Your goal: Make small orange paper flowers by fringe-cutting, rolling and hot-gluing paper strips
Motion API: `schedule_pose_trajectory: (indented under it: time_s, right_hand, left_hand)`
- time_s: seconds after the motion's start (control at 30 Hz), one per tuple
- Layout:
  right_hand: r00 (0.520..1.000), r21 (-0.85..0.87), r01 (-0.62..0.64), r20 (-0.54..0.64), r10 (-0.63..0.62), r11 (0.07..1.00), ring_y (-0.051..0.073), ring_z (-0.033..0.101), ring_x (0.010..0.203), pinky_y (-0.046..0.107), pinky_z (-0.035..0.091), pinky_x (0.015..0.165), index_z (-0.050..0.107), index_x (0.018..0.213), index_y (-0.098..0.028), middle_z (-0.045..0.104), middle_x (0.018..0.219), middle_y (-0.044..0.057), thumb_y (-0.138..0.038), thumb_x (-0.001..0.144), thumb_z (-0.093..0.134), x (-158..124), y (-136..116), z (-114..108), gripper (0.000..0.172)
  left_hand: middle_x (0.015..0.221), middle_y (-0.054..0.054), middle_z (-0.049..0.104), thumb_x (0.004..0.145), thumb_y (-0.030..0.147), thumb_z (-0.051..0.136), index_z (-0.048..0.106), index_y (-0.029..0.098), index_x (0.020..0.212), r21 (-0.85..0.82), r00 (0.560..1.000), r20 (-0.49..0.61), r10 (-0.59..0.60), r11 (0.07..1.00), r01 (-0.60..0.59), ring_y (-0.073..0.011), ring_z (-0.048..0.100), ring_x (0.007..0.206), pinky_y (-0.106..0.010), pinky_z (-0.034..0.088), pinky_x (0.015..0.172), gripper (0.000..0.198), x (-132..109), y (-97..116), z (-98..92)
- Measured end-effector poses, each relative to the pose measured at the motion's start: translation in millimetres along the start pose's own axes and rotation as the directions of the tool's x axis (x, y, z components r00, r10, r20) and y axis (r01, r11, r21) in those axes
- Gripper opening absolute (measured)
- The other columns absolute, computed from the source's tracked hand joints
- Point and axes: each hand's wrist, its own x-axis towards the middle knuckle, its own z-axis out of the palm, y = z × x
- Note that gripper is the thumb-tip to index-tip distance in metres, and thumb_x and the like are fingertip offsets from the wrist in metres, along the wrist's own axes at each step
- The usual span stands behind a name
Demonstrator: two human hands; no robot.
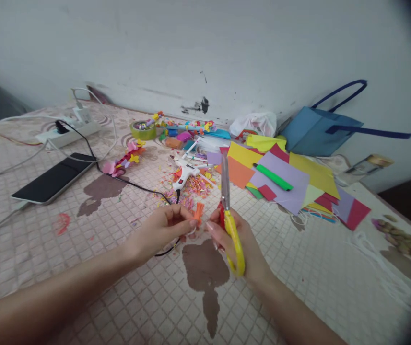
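Note:
Pinched in my left hand (172, 227) is a small piece of orange fringed paper (198, 213), its cut strips pointing up. My right hand (239, 239) holds scissors (234, 235) with yellow and red handles, the blades upright and together. The right thumb and fingertips come close to the orange piece; whether they touch it I cannot tell. Just beyond my hands a white hot glue gun (184, 173) lies among colourful paper clippings (205, 187), its black cord running left and beneath my left hand.
To the right lie coloured paper sheets (280, 172) with a green cutter (273, 177) on top. A blue bag (322, 130) stands behind them. At left are a black phone (56, 178), a power strip (68, 132) and paper flowers (126, 160). Green tape (143, 130) sits near the wall.

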Motion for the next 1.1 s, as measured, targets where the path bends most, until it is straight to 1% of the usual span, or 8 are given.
schedule_pose_trajectory:
  time_s: [0.1, 0.2, 0.3, 0.37, 0.5, 0.63, 0.83, 1.1]
  right_hand:
    - [0.998, -0.111, 0.058, -0.026, -0.061, 0.992, 0.01, 0.037, 0.049, 0.023, 0.033, 0.046, 0.045, 0.079, -0.022, 0.04, 0.059, -0.007, -0.042, 0.081, 0.054, -2, -2, -5, 0.022]
    - [0.997, -0.299, 0.08, 0.02, -0.078, 0.951, 0.011, 0.04, 0.051, 0.023, 0.035, 0.047, 0.044, 0.08, -0.022, 0.042, 0.06, -0.006, -0.039, 0.082, 0.051, -5, 1, -11, 0.019]
    - [0.995, -0.481, 0.1, 0.049, -0.087, 0.871, 0.013, 0.043, 0.051, 0.023, 0.035, 0.047, 0.044, 0.074, -0.022, 0.046, 0.059, -0.004, -0.033, 0.076, 0.059, -6, 7, -16, 0.019]
    - [0.995, -0.6, 0.099, 0.046, -0.089, 0.794, 0.014, 0.046, 0.051, 0.024, 0.036, 0.047, 0.046, 0.074, -0.022, 0.051, 0.06, -0.003, -0.031, 0.074, 0.062, -6, 10, -19, 0.018]
    - [0.99, -0.761, 0.121, 0.041, -0.138, 0.638, 0.017, 0.053, 0.054, 0.025, 0.042, 0.051, 0.053, 0.085, -0.021, 0.06, 0.065, 0.0, -0.03, 0.074, 0.061, -5, 11, -23, 0.017]
    - [0.982, -0.838, 0.138, 0.046, -0.182, 0.529, 0.019, 0.059, 0.058, 0.028, 0.045, 0.054, 0.053, 0.088, -0.021, 0.064, 0.068, 0.002, -0.03, 0.076, 0.058, -5, 11, -28, 0.016]
    - [0.971, -0.879, 0.169, 0.071, -0.228, 0.446, 0.021, 0.063, 0.057, 0.028, 0.045, 0.052, 0.052, 0.087, -0.022, 0.065, 0.066, 0.002, -0.031, 0.078, 0.055, -5, 14, -31, 0.013]
    - [0.967, -0.887, 0.184, 0.086, -0.239, 0.423, 0.02, 0.063, 0.057, 0.029, 0.045, 0.052, 0.051, 0.085, -0.023, 0.066, 0.067, 0.001, -0.033, 0.079, 0.056, -6, 14, -32, 0.013]
  left_hand:
    - [0.068, 0.0, 0.062, 0.078, 0.03, 0.066, 0.058, 0.015, 0.074, -0.102, 0.996, -0.049, 0.073, 0.992, -0.078, -0.0094, 0.053, 0.061, -0.022, 0.041, 0.058, 0.018, 2, 2, -4.4]
    - [0.07, 0.0, 0.063, 0.078, 0.029, 0.066, 0.058, 0.015, 0.074, -0.203, 0.988, -0.107, 0.112, 0.97, -0.132, -0.0096, 0.054, 0.062, -0.022, 0.042, 0.059, 0.017, 4, 7, -8.8]
    - [0.072, -0.001, 0.064, 0.078, 0.029, 0.067, 0.058, 0.014, 0.074, -0.29, 0.979, -0.157, 0.131, 0.942, -0.172, -0.0092, 0.055, 0.063, -0.022, 0.042, 0.061, 0.018, 6, 11, -12.5]
    - [0.075, -0.001, 0.065, 0.078, 0.028, 0.068, 0.057, 0.014, 0.074, -0.337, 0.976, -0.17, 0.136, 0.923, -0.188, -0.0087, 0.056, 0.064, -0.022, 0.042, 0.062, 0.019, 7, 13, -14.7]
    - [0.075, -0.002, 0.066, 0.077, 0.025, 0.069, 0.056, 0.013, 0.074, -0.401, 0.977, -0.135, 0.163, 0.893, -0.205, -0.0081, 0.056, 0.063, -0.021, 0.04, 0.06, 0.018, 9, 15, -18.7]
    - [0.075, -0.003, 0.067, 0.078, 0.024, 0.069, 0.054, 0.013, 0.074, -0.421, 0.982, -0.095, 0.162, 0.887, -0.187, -0.0081, 0.058, 0.064, -0.021, 0.04, 0.06, 0.019, 11, 14, -22.3]
    - [0.071, -0.001, 0.066, 0.079, 0.024, 0.068, 0.054, 0.014, 0.074, -0.396, 0.979, -0.073, 0.189, 0.895, -0.203, -0.0086, 0.057, 0.064, -0.022, 0.04, 0.062, 0.018, 13, 11, -25.2]
    - [0.071, 0.0, 0.065, 0.078, 0.025, 0.069, 0.055, 0.015, 0.073, -0.411, 0.98, -0.051, 0.194, 0.89, -0.198, -0.0087, 0.057, 0.065, -0.022, 0.04, 0.062, 0.018, 14, 10, -26.2]
